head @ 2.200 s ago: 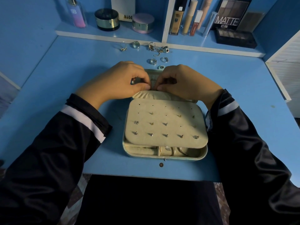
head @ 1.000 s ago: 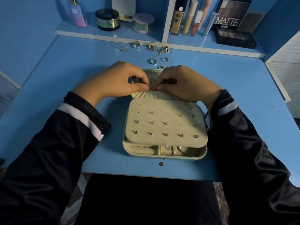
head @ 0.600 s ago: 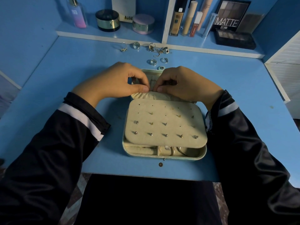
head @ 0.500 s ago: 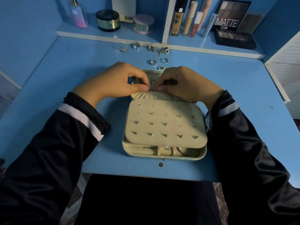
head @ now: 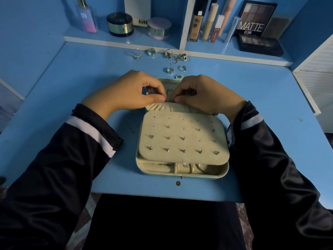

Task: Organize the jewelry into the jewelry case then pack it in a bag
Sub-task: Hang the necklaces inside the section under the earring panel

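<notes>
The left hand (head: 129,91) and right hand (head: 203,92) meet, thumbs against curled forefingers, over the far half of the open pale-green jewelry case (head: 180,175). The knuckles hide that spot, so I cannot tell whether anything is pinched. The case lies on the blue table (head: 81,73), with its beige stud-dotted earring panel (head: 182,138) nearest. Loose silver rings (head: 170,70) lie beyond. Neither hand has shifted since half a second ago.

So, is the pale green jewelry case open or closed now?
Open. The pale green jewelry case shows its beige studded earring panel and inner compartments below the panel's near edge. Its lid lies back behind.
</notes>
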Tool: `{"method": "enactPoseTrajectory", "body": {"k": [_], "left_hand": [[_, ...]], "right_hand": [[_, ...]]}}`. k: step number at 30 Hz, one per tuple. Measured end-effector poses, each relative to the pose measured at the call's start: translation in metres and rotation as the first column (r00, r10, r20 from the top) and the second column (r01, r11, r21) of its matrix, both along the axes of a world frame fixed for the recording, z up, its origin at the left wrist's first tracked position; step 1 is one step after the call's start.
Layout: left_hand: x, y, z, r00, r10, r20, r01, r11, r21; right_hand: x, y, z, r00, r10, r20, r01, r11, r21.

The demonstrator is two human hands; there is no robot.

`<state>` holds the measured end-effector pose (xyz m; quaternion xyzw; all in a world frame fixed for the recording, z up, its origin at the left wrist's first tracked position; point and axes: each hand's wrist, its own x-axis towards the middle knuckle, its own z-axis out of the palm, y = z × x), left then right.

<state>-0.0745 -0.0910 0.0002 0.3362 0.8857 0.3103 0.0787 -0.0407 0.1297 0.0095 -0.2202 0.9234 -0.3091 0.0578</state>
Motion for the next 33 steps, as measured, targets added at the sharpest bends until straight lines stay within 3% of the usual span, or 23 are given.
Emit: {"method": "enactPoseTrajectory", "body": {"k": [6, 12, 16, 23, 33], "left_hand": [[-0.002, 0.0, -0.003, 1.0, -0.002, 0.008, 0.002, 0.999, 0.04], [-0.012, 0.008, -0.007, 0.986, 0.115, -0.124, -0.087, 0.974, 0.211], [-0.035, 0.012, -0.006, 0.971, 0.125, -0.203, -0.093, 0.983, 0.159], [-0.088, 0.026, -0.012, 0.961, 0.139, -0.238, -0.119, 0.988, 0.095], [-0.125, 0.04, -0.023, 0.913, 0.135, -0.384, -0.109, 0.99, 0.089]], "right_hand": [[-0.002, 0.004, 0.0, 0.999, -0.028, -0.028, 0.028, 1.0, -0.007], [-0.016, 0.012, -0.002, 0.98, -0.186, -0.074, 0.175, 0.975, -0.136], [-0.038, 0.017, -0.006, 0.944, -0.306, -0.125, 0.283, 0.944, -0.171], [-0.084, 0.021, -0.011, 0.905, -0.356, -0.234, 0.346, 0.935, -0.083], [-0.128, 0.021, -0.018, 0.913, -0.261, -0.315, 0.295, 0.953, 0.067]]}}
